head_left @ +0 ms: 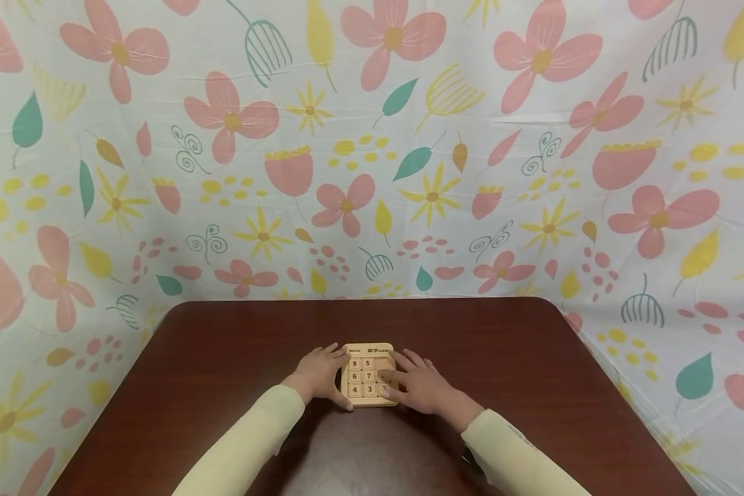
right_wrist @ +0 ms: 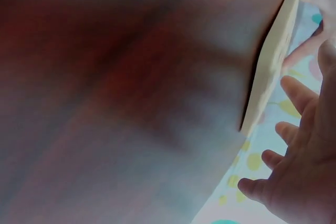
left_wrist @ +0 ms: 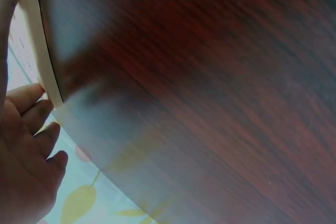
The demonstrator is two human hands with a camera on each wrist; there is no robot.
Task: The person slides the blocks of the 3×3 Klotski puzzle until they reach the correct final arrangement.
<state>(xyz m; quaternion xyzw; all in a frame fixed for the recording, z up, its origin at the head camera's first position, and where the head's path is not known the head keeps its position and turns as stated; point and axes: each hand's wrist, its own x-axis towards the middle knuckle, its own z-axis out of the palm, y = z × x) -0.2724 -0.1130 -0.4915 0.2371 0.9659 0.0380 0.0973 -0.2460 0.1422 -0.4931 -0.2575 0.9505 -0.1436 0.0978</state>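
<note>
A wooden sliding number puzzle (head_left: 372,403) lies flat on the table, its square tiles showing 8, 5, 6, 7, 4 and 3. At its left side my left hand (head_left: 318,374) holds the frame, thumb by the near corner and fingers by the far one. My right hand (head_left: 423,386) reaches over the right column with extended fingers, partly covering the tiles there. The top right slot looks bare. In the left wrist view the puzzle's pale edge (left_wrist: 41,40) runs between thumb and fingers. The right wrist view shows the right fingers (right_wrist: 299,95) spread beside the puzzle (right_wrist: 269,66).
The dark reddish-brown wooden table (head_left: 254,441) has rounded far corners and a glossy surface. A white cloth (head_left: 372,124) printed with flowers and leaves hangs behind it and at both sides. Pale sleeves (head_left: 242,441) cover both forearms.
</note>
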